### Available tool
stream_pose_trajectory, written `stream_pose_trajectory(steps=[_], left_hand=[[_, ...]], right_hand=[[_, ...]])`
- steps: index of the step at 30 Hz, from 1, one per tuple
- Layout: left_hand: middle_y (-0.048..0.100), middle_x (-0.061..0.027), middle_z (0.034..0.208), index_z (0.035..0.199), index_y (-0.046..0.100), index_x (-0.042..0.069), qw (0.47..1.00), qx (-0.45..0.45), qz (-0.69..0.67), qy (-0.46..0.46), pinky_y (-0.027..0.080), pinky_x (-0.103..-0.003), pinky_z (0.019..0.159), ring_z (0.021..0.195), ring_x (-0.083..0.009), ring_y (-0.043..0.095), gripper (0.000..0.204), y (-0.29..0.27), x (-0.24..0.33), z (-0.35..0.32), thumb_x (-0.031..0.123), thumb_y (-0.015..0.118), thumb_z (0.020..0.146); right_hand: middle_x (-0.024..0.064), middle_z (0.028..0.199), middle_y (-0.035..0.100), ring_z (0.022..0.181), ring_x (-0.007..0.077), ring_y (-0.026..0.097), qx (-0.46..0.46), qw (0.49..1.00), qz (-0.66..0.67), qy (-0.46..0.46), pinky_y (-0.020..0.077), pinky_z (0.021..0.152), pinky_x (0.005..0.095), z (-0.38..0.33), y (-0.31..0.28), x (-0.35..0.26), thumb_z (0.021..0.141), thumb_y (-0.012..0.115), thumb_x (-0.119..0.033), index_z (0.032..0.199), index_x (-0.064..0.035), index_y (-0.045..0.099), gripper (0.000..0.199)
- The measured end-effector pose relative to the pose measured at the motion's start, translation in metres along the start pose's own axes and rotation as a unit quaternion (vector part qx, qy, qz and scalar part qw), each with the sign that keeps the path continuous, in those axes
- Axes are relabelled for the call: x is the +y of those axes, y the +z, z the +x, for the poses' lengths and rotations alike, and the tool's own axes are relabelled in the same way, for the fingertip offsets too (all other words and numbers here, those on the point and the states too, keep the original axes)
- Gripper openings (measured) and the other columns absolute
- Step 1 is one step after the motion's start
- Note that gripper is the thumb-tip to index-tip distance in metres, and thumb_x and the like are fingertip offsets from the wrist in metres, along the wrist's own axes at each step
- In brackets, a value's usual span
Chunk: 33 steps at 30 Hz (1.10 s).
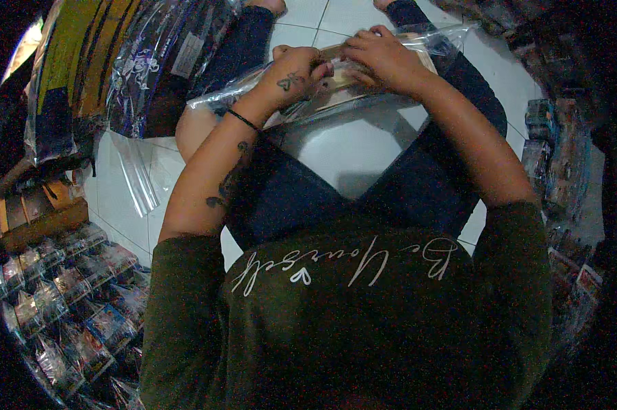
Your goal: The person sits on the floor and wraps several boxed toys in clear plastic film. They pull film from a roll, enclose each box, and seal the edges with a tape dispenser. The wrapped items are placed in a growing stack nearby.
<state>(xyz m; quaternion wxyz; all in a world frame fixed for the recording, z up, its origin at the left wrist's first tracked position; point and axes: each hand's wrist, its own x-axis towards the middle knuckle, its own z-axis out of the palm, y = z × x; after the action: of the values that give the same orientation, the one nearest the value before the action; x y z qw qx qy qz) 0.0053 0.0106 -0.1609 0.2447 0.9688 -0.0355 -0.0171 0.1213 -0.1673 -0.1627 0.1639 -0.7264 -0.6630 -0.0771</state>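
A long clear plastic bag [448, 41] stretches across my lap between my spread knees. Something flat and tan [337, 96] shows in it beneath my fingers; its kind I cannot make out. With thumb and fingers drawn together, my left hand [296, 74] grips the bag's edge near the middle. My right hand [383, 60] lies just to the right, its curled fingers pressed onto the plastic over the tan piece. The two hands nearly meet, and they partly hide what is between them.
Plastic-wrapped dark garments [151, 82] and a yellow-and-brown wrapped stack [83, 61] lie at the far left. A loose clear plastic sleeve [136, 176] rests on the white tiled floor [113, 198]. Rows of small wrapped packets [65, 287] fill the lower left; more packages [558, 150] line the right.
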Motion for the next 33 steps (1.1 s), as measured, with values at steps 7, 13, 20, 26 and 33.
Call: stream_pose_trajectory(steps=[7, 13, 20, 26, 33], left_hand=[[0.065, -0.0125, 0.081, 0.097, 0.057, 0.001, 0.967, 0.136, 0.217, -0.011, 0.046, -0.044, 0.074, 0.074, -0.0343, 0.063, 0.032, 0.046, 0.037, 0.012, 0.030, 0.052, 0.085], [0.065, -0.0194, 0.080, 0.084, 0.065, 0.004, 0.991, 0.018, 0.124, 0.043, 0.051, -0.046, 0.069, 0.075, -0.0333, 0.065, 0.034, 0.047, 0.008, 0.022, 0.031, 0.046, 0.089], [0.065, -0.0201, 0.085, 0.085, 0.067, 0.001, 0.996, -0.010, 0.082, -0.032, 0.050, -0.047, 0.072, 0.080, -0.0377, 0.063, 0.046, 0.034, 0.003, 0.030, 0.037, 0.039, 0.094], [0.063, -0.0226, 0.089, 0.090, 0.063, 0.000, 0.994, 0.037, 0.084, 0.056, 0.048, -0.046, 0.075, 0.083, -0.0380, 0.062, 0.042, 0.035, -0.005, 0.026, 0.033, 0.038, 0.093], [0.063, -0.0232, 0.087, 0.083, 0.065, 0.001, 0.999, 0.038, 0.020, -0.018, 0.049, -0.047, 0.075, 0.082, -0.0390, 0.062, 0.043, 0.038, -0.010, 0.028, 0.034, 0.040, 0.092]], right_hand=[[0.0130, 0.086, 0.061, 0.086, 0.0299, 0.058, -0.095, 0.993, 0.013, 0.062, 0.0390, 0.088, 0.0412, -0.012, 0.018, 0.017, 0.083, 0.057, -0.020, 0.089, -0.0070, 0.060, 0.015], [0.0123, 0.102, 0.061, 0.094, 0.0308, 0.057, -0.023, 0.995, 0.020, 0.093, 0.0379, 0.093, 0.0421, -0.019, -0.020, -0.008, 0.080, 0.062, -0.014, 0.102, -0.0095, 0.060, 0.023], [0.0197, 0.113, 0.058, 0.098, 0.0287, 0.058, 0.157, 0.707, -0.177, 0.667, 0.0462, 0.086, 0.0383, -0.240, -0.049, -0.011, 0.084, 0.064, -0.027, 0.115, 0.0022, 0.053, 0.044], [0.0172, 0.103, 0.062, 0.088, 0.0242, 0.061, 0.184, 0.592, 0.418, 0.664, 0.0502, 0.075, 0.0364, -0.367, 0.063, 0.029, 0.090, 0.052, -0.032, 0.123, 0.0012, 0.046, 0.047], [0.0166, 0.103, 0.062, 0.086, 0.0239, 0.061, 0.096, 0.618, 0.208, 0.752, 0.0508, 0.072, 0.0356, -0.312, 0.023, 0.017, 0.089, 0.052, -0.033, 0.122, 0.0008, 0.047, 0.047]])
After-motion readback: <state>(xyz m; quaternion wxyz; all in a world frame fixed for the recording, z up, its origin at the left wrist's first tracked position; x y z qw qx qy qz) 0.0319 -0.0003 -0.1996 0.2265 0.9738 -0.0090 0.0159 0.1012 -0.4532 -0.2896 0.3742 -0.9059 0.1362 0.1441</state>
